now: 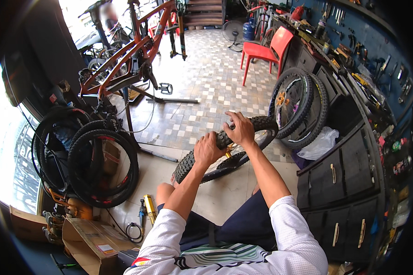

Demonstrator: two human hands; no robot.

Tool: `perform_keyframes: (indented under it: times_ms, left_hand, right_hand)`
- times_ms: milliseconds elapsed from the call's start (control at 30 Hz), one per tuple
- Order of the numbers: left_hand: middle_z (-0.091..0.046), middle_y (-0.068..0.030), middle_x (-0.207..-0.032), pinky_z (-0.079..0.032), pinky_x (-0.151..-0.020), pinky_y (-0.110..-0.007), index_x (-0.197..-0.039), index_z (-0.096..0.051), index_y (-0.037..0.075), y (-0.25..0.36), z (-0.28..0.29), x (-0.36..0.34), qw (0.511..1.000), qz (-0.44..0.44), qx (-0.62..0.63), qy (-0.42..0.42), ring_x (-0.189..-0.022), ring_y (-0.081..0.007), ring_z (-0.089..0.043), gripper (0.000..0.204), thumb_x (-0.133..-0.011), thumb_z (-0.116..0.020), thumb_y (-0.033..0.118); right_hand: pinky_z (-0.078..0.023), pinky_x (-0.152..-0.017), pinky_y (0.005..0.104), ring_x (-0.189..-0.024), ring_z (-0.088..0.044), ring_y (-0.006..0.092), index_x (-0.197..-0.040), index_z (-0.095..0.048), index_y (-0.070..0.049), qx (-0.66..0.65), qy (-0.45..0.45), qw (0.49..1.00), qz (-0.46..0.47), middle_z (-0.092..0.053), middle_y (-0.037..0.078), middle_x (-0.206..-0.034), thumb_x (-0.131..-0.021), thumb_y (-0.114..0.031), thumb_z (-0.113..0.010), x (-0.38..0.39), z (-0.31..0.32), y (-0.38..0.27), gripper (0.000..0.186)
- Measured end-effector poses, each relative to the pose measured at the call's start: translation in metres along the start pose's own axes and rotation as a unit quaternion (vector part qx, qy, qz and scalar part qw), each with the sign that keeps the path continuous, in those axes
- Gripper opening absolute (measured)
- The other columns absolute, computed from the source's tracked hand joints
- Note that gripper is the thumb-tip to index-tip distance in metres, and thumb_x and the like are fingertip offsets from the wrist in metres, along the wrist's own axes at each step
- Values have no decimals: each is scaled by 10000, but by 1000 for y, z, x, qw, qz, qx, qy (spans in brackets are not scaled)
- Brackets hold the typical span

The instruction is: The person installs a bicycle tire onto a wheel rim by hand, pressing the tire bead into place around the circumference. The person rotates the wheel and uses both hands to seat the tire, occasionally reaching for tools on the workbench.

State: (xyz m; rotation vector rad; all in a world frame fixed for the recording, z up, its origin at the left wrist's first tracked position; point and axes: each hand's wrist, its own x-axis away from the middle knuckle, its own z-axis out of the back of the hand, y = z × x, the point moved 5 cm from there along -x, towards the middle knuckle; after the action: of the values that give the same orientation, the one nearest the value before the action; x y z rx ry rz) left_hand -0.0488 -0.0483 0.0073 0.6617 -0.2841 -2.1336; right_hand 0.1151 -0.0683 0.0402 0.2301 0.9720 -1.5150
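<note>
A bicycle wheel with a knobby black tyre (183, 167) is tilted in front of me, between my bare knees. My left hand (208, 149) grips the top of the tyre, its fingers wrapped over the tread. My right hand (239, 132) touches the tyre farther right, fingers spread and partly raised, thumb apart. Below the tyre, part of a gold hub (228, 154) shows. A yellow pump (150, 207) lies on the floor by my left leg.
An orange bike frame (110, 82) on a stand is front-left, above several loose tyres (101, 167). Spare wheels (307, 133) lean against dark cabinets (335, 192) on the right, near a red chair (261, 50). Tools hang along the blue wall (381, 41). Cardboard boxes (85, 245) sit lower left.
</note>
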Motion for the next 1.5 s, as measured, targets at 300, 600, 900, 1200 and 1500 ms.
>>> perform_keyframes:
  times_ms: [300, 600, 900, 1200, 1500]
  left_hand:
    - [-718, -164, -1027, -555, -848, -492, -1098, -616, 68, 5, -2, -2, 1000, 9, 0, -10, -984, -380, -693, 553, -758, -855, 433]
    - [-712, -132, -1023, -551, -853, -469, -1125, -635, 73, 4, -3, 0, 1000, -8, -4, 17, -972, -348, -707, 660, -675, -910, 469]
    - [-711, -153, -1042, -549, -859, -490, -1107, -605, 74, 2, 1, 1, 1000, 6, 7, -1, -1014, -366, -686, 586, -720, -876, 421]
    - [-707, -167, -1063, -548, -876, -483, -1096, -599, 60, 6, 0, 1, 1000, 3, -4, -22, -1024, -365, -689, 591, -738, -864, 447]
    - [-706, -173, -1094, -546, -913, -483, -1124, -585, 43, 7, -4, -5, 998, 8, -7, -62, -1067, -367, -685, 644, -743, -866, 481]
  right_hand:
    - [-528, -846, 432, -898, -706, 320, -893, -758, -114, 13, -39, 999, -5, -742, 74, -932, -912, -302, -671, 2, -3, 12, 208]
    - [-526, -786, 447, -774, -664, 345, -815, -721, -114, -8, 35, 999, 37, -687, 61, -798, -891, -278, -663, 3, 1, 6, 189]
    - [-532, -784, 450, -772, -663, 358, -814, -720, -113, 17, 29, 999, 36, -686, 75, -800, -893, -276, -665, 2, -3, 4, 189]
    - [-530, -778, 447, -782, -669, 348, -813, -725, -112, -10, 29, 999, 35, -686, 72, -795, -890, -277, -661, 3, 3, 4, 193]
    - [-520, -782, 451, -792, -667, 347, -805, -720, -109, -7, 29, 999, 35, -685, 72, -803, -899, -275, -653, 4, 5, 8, 202]
